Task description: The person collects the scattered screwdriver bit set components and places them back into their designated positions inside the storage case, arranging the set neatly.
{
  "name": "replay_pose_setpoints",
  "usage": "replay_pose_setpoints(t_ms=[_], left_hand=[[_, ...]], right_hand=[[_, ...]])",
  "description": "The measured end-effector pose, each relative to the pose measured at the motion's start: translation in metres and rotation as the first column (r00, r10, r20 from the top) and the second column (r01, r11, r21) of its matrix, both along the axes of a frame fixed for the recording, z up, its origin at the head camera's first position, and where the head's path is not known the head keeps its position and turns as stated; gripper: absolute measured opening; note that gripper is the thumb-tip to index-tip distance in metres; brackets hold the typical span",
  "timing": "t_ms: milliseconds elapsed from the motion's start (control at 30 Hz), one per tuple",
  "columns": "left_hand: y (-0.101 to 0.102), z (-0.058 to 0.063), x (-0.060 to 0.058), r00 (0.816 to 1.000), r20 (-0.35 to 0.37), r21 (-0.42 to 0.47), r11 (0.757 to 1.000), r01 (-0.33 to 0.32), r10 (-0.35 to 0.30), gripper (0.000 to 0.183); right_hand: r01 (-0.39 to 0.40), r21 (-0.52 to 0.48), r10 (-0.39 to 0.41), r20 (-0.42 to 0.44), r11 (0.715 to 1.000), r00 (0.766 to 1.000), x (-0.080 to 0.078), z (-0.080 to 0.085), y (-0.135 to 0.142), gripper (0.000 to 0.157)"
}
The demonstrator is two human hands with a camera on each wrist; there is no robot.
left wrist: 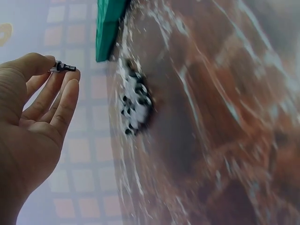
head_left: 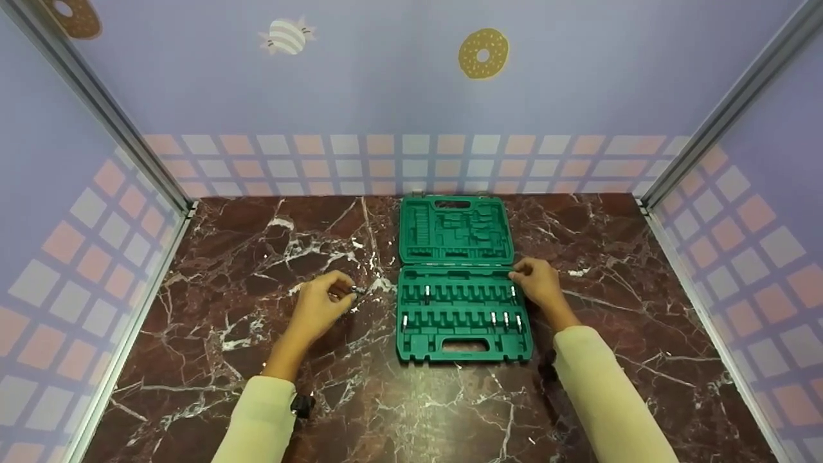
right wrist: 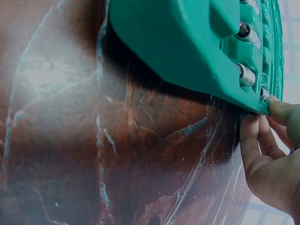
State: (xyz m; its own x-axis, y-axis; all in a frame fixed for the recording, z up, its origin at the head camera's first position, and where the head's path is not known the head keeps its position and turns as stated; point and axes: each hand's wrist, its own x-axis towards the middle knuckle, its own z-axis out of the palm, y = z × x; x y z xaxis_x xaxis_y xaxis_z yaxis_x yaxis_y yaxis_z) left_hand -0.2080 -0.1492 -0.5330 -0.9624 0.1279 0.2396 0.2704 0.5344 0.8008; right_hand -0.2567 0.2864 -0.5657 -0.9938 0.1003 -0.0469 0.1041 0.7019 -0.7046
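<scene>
My left hand point(head_left: 319, 303) pinches a small silver bit socket point(left wrist: 63, 67) with a dark, narrow tip between thumb and index finger. It is held above the table, left of the green tool case. The tool case point(head_left: 464, 346) lies open, with its hollow moulded lid point(head_left: 456, 247) folded back toward the wall. Several metal bit sockets point(head_left: 506, 319) stand in the two slotted rows of the tray. At the tray's right edge my right hand point(head_left: 539, 283) grips the rim, thumb on top and fingers against the outer side.
A blurred cluster of silver and dark pieces point(left wrist: 136, 103) lies on the table in the left wrist view. The brown marbled tabletop point(head_left: 411, 411) runs up to a patterned back wall point(head_left: 411, 96). Side panels point(head_left: 746, 218) close off left and right.
</scene>
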Motion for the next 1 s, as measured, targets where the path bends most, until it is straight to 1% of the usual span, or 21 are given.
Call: replay_pose_setpoints(t_ms=[133, 300, 500, 733, 833, 1000], left_hand=[[0.011, 0.003, 0.000, 0.999, -0.001, 0.026, 0.999, 0.033, -0.033, 0.015], [0.026, 0.007, 0.000, 0.998, 0.003, 0.076, 0.995, 0.064, -0.064, 0.015], [0.045, 0.010, -0.001, 0.995, 0.037, 0.087, 0.992, 0.092, -0.095, 0.016], [0.064, 0.017, -0.004, 0.989, 0.060, 0.096, 0.987, 0.129, -0.136, 0.017], [0.071, 0.018, -0.005, 0.984, 0.076, 0.113, 0.982, 0.152, -0.161, 0.016], [0.082, 0.015, -0.005, 0.975, 0.097, 0.130, 0.974, 0.185, -0.198, 0.016]], right_hand=[[-0.007, -0.011, 0.007, 0.008, 1.000, 1.000, 0.000, -0.001, 0.000, 0.018], [-0.014, -0.012, 0.014, -0.008, 1.000, 1.000, -0.001, -0.003, 0.000, 0.018], [-0.005, -0.002, 0.005, 0.015, 1.000, 1.000, -0.002, -0.003, 0.003, 0.020], [-0.013, 0.007, 0.013, 0.001, 1.000, 1.000, -0.003, -0.003, 0.006, 0.020], [-0.015, 0.011, 0.015, -0.001, 1.000, 1.000, -0.003, -0.003, 0.005, 0.020], [-0.011, 0.004, 0.011, 0.010, 1.000, 1.000, -0.002, -0.003, 0.003, 0.020]])
